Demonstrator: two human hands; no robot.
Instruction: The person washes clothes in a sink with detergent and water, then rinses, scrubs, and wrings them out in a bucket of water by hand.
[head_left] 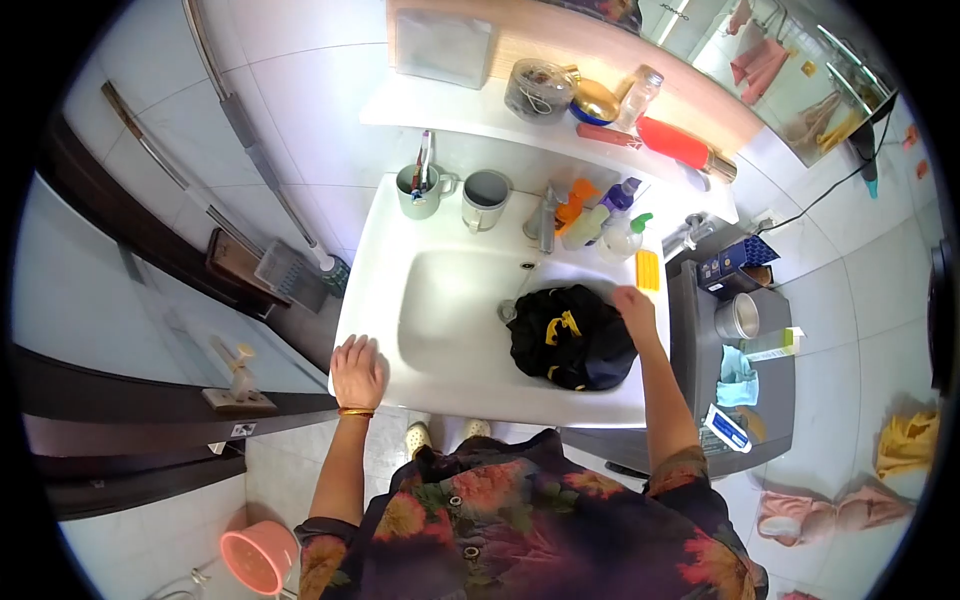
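My left hand (358, 372) rests on the front left corner of the white sink (375, 300), palm down with its fingers laid out. It holds nothing. A bunched black garment (575, 340) with yellow markings lies in the right part of the basin. At the garment's upper right edge is my right hand (634, 306), its fingers curled inward over the basin's right side. What those fingers hold, if anything, is hidden. Just beyond that hand, a yellow bar (648, 270) that looks like soap sits on the rim.
Behind the basin stand a cup with toothbrushes (418, 192), a grey mug (486, 200), the faucet (547, 218) and several bottles (622, 236). Jars and a red can (672, 143) line the shelf above. To the right, a grey machine top (690, 340) carries boxes and a tube.
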